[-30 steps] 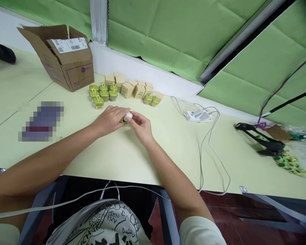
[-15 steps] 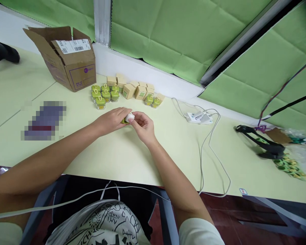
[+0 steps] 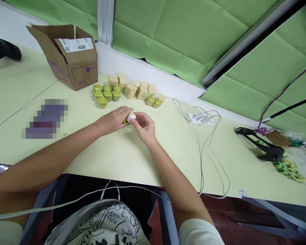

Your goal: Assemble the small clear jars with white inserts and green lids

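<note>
Over the middle of the table, my left hand [image 3: 112,121] is closed round a small green lid-like piece [image 3: 125,121], mostly hidden by the fingers. Against it sits a rounded white piece [image 3: 131,117], which my right hand [image 3: 146,128] grips with the thumb on its near side. How the two pieces join cannot be made out. Beyond my hands stand several small clear containers with green lids and loops [image 3: 102,101], grouped at the left. Two more green-lidded containers [image 3: 150,99] are at the right end of a row of small beige boxes [image 3: 130,91].
An open cardboard carton [image 3: 84,75] stands at the back left, near a blurred-out flat item [image 3: 49,119]. To the right lie a white power strip [image 3: 200,118] with looping cables, a black stand-like object [image 3: 261,144] and a pile of green pieces [image 3: 289,169]. A cable crosses my lap.
The view has shifted slightly, so the things on the table sit a little differently in the picture. Both hands keep nearly the same hold on the green and white pieces.
</note>
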Motion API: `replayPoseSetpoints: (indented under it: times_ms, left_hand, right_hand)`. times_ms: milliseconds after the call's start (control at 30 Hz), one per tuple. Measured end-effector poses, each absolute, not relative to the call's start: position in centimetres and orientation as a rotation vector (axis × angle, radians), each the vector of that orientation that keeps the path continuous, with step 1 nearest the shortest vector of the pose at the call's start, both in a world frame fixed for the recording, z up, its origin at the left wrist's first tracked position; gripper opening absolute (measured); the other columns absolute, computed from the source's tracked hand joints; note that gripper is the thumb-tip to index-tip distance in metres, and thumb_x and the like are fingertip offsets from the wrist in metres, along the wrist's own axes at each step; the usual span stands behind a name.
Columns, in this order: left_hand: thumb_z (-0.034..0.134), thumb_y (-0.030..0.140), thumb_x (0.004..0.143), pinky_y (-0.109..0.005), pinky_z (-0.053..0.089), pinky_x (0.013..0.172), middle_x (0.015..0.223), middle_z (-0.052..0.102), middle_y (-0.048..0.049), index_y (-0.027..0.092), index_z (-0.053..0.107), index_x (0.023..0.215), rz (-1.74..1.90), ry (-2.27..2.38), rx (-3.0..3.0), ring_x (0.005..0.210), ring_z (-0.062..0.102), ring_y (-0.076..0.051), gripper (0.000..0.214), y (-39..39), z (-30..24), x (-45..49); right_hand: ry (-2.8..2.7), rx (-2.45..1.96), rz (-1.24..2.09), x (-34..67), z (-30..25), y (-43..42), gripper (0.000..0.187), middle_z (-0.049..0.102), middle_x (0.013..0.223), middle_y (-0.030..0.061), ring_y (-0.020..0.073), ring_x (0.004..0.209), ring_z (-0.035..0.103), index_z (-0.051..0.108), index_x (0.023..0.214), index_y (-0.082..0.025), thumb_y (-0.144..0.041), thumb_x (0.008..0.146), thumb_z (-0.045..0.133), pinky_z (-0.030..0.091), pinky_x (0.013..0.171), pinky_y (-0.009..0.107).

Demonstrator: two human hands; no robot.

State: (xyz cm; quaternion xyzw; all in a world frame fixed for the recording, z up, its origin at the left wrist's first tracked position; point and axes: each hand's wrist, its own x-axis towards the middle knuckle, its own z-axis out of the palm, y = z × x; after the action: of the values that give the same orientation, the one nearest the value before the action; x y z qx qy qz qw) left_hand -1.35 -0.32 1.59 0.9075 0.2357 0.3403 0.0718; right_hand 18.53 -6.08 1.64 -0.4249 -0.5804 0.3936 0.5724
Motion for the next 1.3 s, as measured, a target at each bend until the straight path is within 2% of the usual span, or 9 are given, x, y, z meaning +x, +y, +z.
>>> replayPoseSetpoints:
  times_ms: [200,500,767,1000,1300]
  left_hand:
    - [0.061,0.031,0.105,-0.043,0.056,0.098,0.13,0.066,-0.0161,0.019,0.05,0.142,0.957,0.724,2.691,0.121,0.066,-0.03,0.04,-0.4,1.8,-1.2]
    - [0.061,0.029,0.104,-0.043,0.055,0.096,0.126,0.065,-0.0176,0.015,0.052,0.136,0.91,0.717,2.71,0.118,0.065,-0.031,0.036,-0.7,2.1,-0.9]
    - [0.06,0.029,0.105,-0.045,0.054,0.101,0.128,0.065,-0.0173,0.017,0.051,0.138,0.947,0.687,2.709,0.121,0.064,-0.032,0.037,-0.6,2.0,-1.0]
    - [0.059,0.027,0.103,-0.048,0.054,0.103,0.131,0.064,-0.0178,0.017,0.052,0.139,0.92,0.71,2.648,0.125,0.063,-0.033,0.038,-0.5,1.8,-1.0]
    - [0.062,0.035,0.101,-0.047,0.055,0.107,0.137,0.065,-0.0161,0.019,0.051,0.14,0.911,0.736,2.54,0.128,0.065,-0.031,0.043,-0.8,1.9,-0.9]
  right_hand:
    - [-1.378,-0.988,0.915,18.7,1.7,-6.1,0.051,0.082,0.107,0.0067,0.0202,0.092,0.079,0.073,0.109,-0.023,-0.061,0.078,0.089,0.069,0.087,0.037]
    - [-1.443,-1.037,0.859,18.7,1.3,-6.2,0.049,0.082,0.106,0.0064,0.0211,0.091,0.08,0.075,0.111,-0.023,-0.062,0.081,0.086,0.07,0.091,0.04]
    - [-1.432,-1.059,0.859,18.5,1.4,-6.3,0.051,0.082,0.106,0.0059,0.0222,0.092,0.081,0.075,0.11,-0.024,-0.063,0.079,0.088,0.07,0.092,0.042]
    - [-1.47,-1.029,0.806,18.3,1.8,-6.7,0.044,0.08,0.106,0.0038,0.019,0.089,0.08,0.071,0.111,-0.025,-0.057,0.084,0.085,0.07,0.088,0.037]
    - [-1.544,-1.09,0.76,18.2,2.5,-7.3,0.046,0.081,0.112,0.0056,0.0203,0.093,0.079,0.077,0.111,-0.026,-0.065,0.087,0.079,0.07,0.09,0.039]
